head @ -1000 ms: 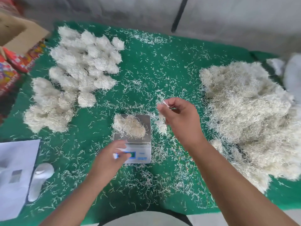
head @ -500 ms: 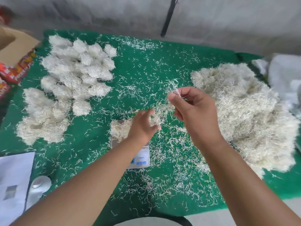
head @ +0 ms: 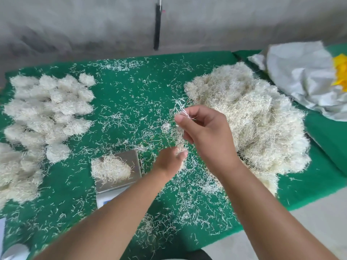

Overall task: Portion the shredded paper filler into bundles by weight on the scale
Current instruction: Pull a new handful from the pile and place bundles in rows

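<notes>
A small steel-topped scale (head: 131, 158) sits on the green mat with a clump of shredded paper (head: 110, 168) on its platform. My forearm covers the scale's display. My right hand (head: 204, 132) is raised right of the scale, pinching a thin tuft of shreds (head: 179, 106). My left hand (head: 170, 160) is just below it, fingers closed on a hanging strand of the same shreds (head: 180, 145). The big loose pile of filler (head: 253, 117) lies to the right. Several finished bundles (head: 48, 109) lie at the left.
Stray shreds litter the green mat (head: 131, 87). A crumpled white sack (head: 304, 77) with something yellow (head: 340, 70) lies at the far right. A white object (head: 15, 252) shows at the bottom left corner. A grey wall stands behind the table.
My left hand left the scale's buttons and rose to the right, under my right hand. The right hand lifted its tuft. The view swung to the right.
</notes>
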The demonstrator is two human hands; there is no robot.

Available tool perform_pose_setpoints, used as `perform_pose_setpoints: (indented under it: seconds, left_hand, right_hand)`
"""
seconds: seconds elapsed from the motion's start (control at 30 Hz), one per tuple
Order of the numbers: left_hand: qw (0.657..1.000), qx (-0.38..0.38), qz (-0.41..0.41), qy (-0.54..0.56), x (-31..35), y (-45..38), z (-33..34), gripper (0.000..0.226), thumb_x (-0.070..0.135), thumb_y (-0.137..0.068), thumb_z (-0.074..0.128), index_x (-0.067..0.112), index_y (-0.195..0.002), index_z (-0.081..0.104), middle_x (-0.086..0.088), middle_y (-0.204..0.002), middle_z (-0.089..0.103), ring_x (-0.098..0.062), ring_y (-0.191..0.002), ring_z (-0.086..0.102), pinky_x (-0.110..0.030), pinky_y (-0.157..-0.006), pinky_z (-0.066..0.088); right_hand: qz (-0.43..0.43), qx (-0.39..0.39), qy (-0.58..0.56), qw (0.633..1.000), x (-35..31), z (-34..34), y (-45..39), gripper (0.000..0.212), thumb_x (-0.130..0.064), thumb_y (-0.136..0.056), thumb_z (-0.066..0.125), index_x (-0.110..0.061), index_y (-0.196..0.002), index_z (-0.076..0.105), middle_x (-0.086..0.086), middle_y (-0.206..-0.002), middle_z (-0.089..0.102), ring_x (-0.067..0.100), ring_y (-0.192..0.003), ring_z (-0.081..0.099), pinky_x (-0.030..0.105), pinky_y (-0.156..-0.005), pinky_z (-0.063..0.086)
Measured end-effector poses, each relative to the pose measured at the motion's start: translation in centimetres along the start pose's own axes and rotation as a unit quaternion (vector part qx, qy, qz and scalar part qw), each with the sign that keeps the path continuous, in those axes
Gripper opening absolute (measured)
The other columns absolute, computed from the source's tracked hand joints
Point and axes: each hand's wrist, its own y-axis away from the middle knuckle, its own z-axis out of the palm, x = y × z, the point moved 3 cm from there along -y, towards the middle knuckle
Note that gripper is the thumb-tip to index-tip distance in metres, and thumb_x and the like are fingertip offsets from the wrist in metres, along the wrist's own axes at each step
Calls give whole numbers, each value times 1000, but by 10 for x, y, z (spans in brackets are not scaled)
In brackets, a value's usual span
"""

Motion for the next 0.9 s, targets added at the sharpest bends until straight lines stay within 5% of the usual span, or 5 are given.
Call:
perform_pose_setpoints:
  seconds: [0.13,0.33,0.53,0.73,0.9]
  left_hand:
    - [992,-73,-98,-40,-13,-5,37,48,40,-107,48,4,-140,53,-29,-128,62,-39,-109,69,-53,-94,59]
    - [954,-123,-230,-151,-66,-12,76,47,39,-109,47,7,-143,50,-10,-109,63,-4,-64,65,-17,-58,54]
    - [961,-146,-236,-13,-30,-25,83,103,43,-82,84,35,-163,21,-6,-163,30,-25,-104,67,-29,-62,63]
    - [978,-53,-187,70,-6,5,46,55,55,-98,59,28,-145,53,-3,-149,55,-16,-107,68,-47,-100,57]
    - [756,-63,-232,609,-4,46,-15,60,61,-106,37,18,-141,57,-21,-142,61,-35,-123,66,-55,-90,58]
  right_hand:
    - [-6,25,-33,999,-5,-37,-12,11,-25,-98,75,-16,-93,74,-3,-68,66,8,-57,56,22,-58,48]
    - [-23,23,-85,996,-15,-84,-30,10,-22,-98,74,-13,-93,73,5,-77,71,16,-69,64,35,-73,58]
    - [2,4,-132,991,3,-104,-39,7,-18,-97,75,-14,-92,75,6,-80,72,20,-73,66,42,-85,61]
    - [103,-82,-190,973,43,-74,-42,9,-23,-94,79,-14,-94,76,6,-79,70,17,-71,64,30,-77,58]
    - [179,-181,-195,947,73,-5,-32,13,-32,-91,82,-20,-91,77,8,-77,70,18,-68,64,34,-74,56]
